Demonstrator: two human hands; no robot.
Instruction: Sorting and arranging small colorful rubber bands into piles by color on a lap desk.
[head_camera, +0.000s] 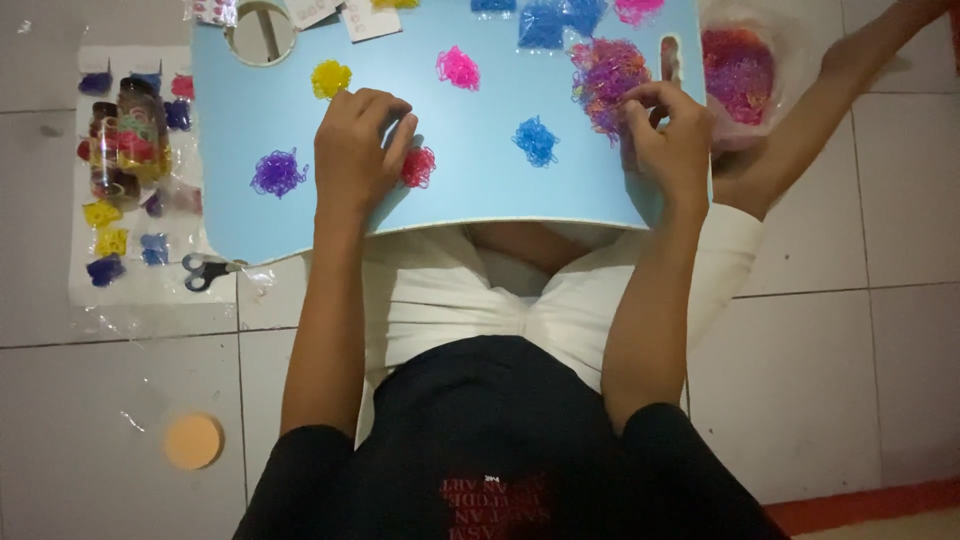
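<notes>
We're in a home, down on the pale tiled floor (860, 330). A light-blue lap table (480, 185) sits across bare legs.

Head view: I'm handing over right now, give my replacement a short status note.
Left hand: fingers curled on the blue tray table, touching the red band pile; whether it pinches any cannot be told.
Right hand: fingertips picking at the mixed pink-purple heap.
Done: yellow, pink, blue and purple piles lie apart.
Left: the mixed heap and the bag of bands.
</notes>
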